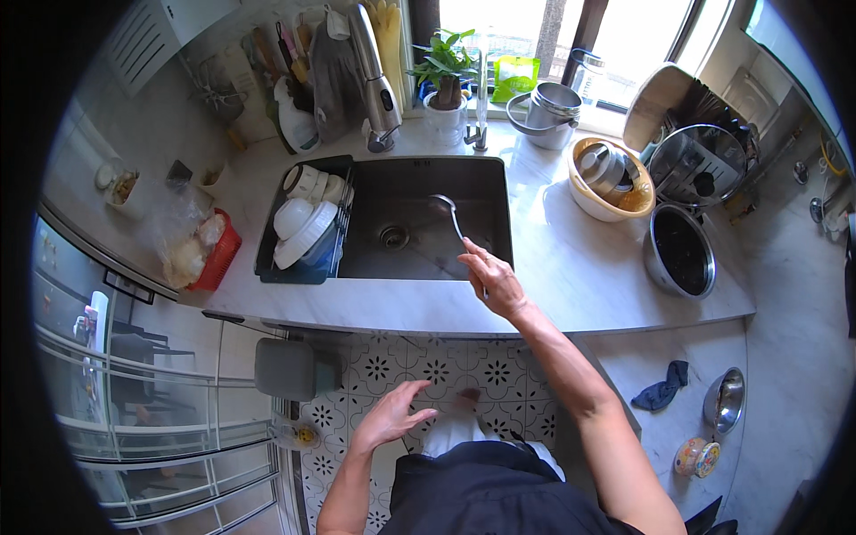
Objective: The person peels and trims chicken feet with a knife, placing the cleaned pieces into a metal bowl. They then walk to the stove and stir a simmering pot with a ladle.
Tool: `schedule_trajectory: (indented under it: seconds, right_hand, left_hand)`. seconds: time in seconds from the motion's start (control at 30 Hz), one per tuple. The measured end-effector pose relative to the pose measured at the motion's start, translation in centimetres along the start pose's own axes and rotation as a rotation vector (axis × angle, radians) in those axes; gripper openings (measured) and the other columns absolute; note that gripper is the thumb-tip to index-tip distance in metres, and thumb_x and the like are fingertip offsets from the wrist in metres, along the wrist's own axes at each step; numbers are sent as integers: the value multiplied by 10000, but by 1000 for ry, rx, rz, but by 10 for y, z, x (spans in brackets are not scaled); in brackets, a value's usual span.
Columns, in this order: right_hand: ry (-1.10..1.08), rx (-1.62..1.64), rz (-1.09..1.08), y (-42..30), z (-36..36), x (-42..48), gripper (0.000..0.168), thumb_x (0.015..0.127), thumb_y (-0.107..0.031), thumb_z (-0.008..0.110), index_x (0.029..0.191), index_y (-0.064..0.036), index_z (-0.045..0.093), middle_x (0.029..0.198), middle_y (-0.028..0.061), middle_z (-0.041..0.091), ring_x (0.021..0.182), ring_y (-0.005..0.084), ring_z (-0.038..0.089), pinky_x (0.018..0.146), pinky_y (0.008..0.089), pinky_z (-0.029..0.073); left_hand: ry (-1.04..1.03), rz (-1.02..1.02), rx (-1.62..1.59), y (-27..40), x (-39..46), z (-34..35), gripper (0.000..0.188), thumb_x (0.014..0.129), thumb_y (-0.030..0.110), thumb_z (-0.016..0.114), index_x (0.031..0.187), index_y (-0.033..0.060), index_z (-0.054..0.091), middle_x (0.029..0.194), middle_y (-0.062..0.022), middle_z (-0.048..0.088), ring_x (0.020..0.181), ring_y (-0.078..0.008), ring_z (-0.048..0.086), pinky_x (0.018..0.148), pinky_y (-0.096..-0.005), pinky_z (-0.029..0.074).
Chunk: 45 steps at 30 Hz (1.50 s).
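Observation:
My right hand (493, 275) grips a metal spoon (457, 221) by its handle, its bowl end held over the dark sink basin (428, 257). Near the spoon, the round drain (394, 237) shows in the basin floor. Low in front of my body, my left hand (399, 411) hangs above the tiled floor, fingers apart and holding nothing. A dark drainer tray (294, 275) takes up the left end of the sink. White bowls (307, 231) are stacked in it, tilted. Behind the basin stands the slim faucet (479, 100).
On the right of the counter are a yellow basin (605, 212), a dark-lined pot (680, 251) and a glass lid (699, 167). A steel pail (550, 114) stands by the window. To the left sits a red basket (221, 253). A grey bin (285, 368) stands below the counter.

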State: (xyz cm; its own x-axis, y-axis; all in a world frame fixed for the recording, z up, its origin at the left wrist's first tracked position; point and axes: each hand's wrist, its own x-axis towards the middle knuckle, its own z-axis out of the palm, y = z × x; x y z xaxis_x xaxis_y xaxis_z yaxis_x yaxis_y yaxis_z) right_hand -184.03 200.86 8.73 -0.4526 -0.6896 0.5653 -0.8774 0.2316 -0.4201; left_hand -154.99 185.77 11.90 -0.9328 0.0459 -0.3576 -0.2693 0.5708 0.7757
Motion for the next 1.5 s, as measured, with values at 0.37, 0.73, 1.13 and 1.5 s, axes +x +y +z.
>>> schedule_trajectory:
  seconds: [0.37, 0.73, 1.13, 1.5]
  right_hand:
    - [365, 478, 541, 16, -18, -40, 212, 954, -129, 577, 1101, -11, 672, 1023, 137, 699, 907, 239, 674, 799, 369, 556]
    - [1624, 1185, 538, -170, -217, -265, 281, 929, -153, 473, 1103, 22, 608, 1221, 333, 602, 1157, 410, 611, 1076, 476, 451]
    - [2193, -28, 611, -462, -322, -451, 251, 912, -68, 446, 1100, 86, 508, 1367, 400, 427, 1331, 455, 441, 1138, 510, 397]
    - [2081, -354, 702, -564, -424, -654, 338, 942, -102, 447, 1185, 132, 450, 1388, 425, 362, 1349, 513, 379, 1159, 538, 355]
  left_hand:
    - [-108, 86, -210, 10, 77, 4, 526, 834, 71, 742, 1310, -14, 535, 1253, -184, 619, 1159, -274, 607, 999, -367, 471]
    - [-742, 373, 191, 86, 159, 99, 527, 857, 127, 713, 1324, -13, 512, 1253, -215, 598, 1169, -346, 599, 983, -406, 484]
    - [-916, 608, 84, 166, 145, 238, 509, 812, 125, 747, 1268, 2, 557, 1181, -178, 622, 1108, -316, 626, 930, -389, 504]
    - [-1120, 694, 164, 200, -30, 438, 537, 817, 191, 761, 1279, 16, 549, 1203, -172, 619, 1115, -351, 622, 932, -419, 511]
